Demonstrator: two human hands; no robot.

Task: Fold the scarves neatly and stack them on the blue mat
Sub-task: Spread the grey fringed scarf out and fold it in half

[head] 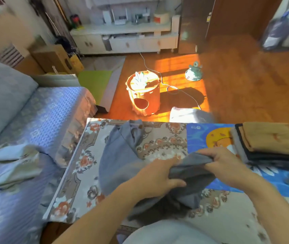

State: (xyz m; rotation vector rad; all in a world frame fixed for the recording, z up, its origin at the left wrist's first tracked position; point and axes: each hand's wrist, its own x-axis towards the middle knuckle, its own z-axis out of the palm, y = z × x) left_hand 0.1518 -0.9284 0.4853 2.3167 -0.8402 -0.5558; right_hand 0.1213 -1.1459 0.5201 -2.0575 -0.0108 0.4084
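A grey-blue scarf (119, 152) lies spread over the floral tablecloth (80, 173), its far end reaching the table's back edge. My left hand (157, 175) grips a bunched part of it near the table's middle. My right hand (226, 164) pinches the same bunched edge a little to the right, over the blue mat (198, 136). At the mat's right end sits a stack of folded scarves (267, 141), brown on top, black and grey beneath.
A sofa with a blue knitted cover (39, 117) stands to the left, with crumpled light cloth (11, 164) on it. Beyond the table, on the wooden floor, are an orange round stool (145, 95), a white cable and a green-white ornament (194, 72).
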